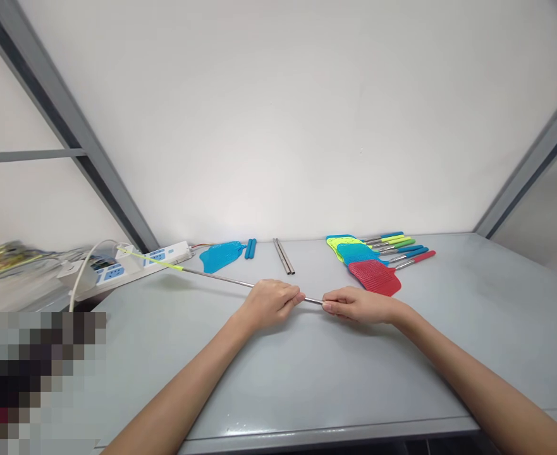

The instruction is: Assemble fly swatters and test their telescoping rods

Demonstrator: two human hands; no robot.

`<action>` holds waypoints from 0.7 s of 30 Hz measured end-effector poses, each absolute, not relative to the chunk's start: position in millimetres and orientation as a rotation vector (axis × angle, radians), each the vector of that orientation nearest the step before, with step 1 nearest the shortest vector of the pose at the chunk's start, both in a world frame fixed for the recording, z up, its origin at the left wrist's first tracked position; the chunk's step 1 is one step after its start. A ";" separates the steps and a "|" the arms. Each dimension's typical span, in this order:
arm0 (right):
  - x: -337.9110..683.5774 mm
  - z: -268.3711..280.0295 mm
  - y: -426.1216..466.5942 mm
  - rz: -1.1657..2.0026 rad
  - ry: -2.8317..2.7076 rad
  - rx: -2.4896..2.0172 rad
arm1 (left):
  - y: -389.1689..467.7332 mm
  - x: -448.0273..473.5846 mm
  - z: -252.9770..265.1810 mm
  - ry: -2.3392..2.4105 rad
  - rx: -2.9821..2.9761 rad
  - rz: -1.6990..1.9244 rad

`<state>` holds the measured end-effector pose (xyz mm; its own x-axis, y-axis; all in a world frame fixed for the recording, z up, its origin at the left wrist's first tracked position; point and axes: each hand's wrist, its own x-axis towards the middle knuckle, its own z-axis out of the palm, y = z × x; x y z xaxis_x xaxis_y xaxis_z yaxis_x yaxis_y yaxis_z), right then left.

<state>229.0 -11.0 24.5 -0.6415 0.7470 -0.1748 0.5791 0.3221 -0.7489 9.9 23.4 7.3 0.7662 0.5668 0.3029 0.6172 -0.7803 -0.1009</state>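
A telescopic fly swatter (219, 278) with a thin metal shaft is held level over the table. Its yellow-green head end (157, 260) points left and looks edge-on, above the power strip. My left hand (269, 304) is closed around the shaft. At the shaft's right end, my right hand (360, 304) pinches the metal between thumb and fingers; whatever lies inside that grip is hidden. Behind my right hand lie several fly swatters, with a red head (375, 278) nearest, then blue (358, 254) and yellow-green ones.
Two metal tubes (284, 256) lie behind my hands on the grey table (335, 385). Left of them are blue handle grips (250, 248) and blue swatter heads (222, 255). A white power strip (136, 265) with a cable stands at the left, near metal frame posts and the wall.
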 end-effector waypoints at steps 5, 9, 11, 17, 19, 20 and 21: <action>231.9 23.0 -9.0 1.186 -2.409 -1.178 | 24.1 8.3 8.5 -0.954 -2.756 -0.372; 234.1 22.5 -8.5 1.187 -2.410 -1.176 | 24.4 7.1 9.8 -0.957 -2.756 -0.371; 235.0 22.6 -8.8 1.191 -2.407 -1.184 | 24.7 6.5 9.9 -0.958 -2.755 -0.372; 237.0 24.6 -10.5 1.167 -2.420 -1.195 | 26.0 3.8 8.9 -0.972 -2.747 -0.378; 238.1 25.6 -10.7 1.148 -2.425 -1.202 | 25.9 3.1 9.3 -0.974 -2.746 -0.382; 239.1 25.9 -10.6 1.149 -2.425 -1.204 | 25.6 2.9 9.7 -0.976 -2.745 -0.384; 240.2 26.0 -10.3 1.155 -2.423 -1.206 | 25.4 2.8 10.1 -0.978 -2.745 -0.385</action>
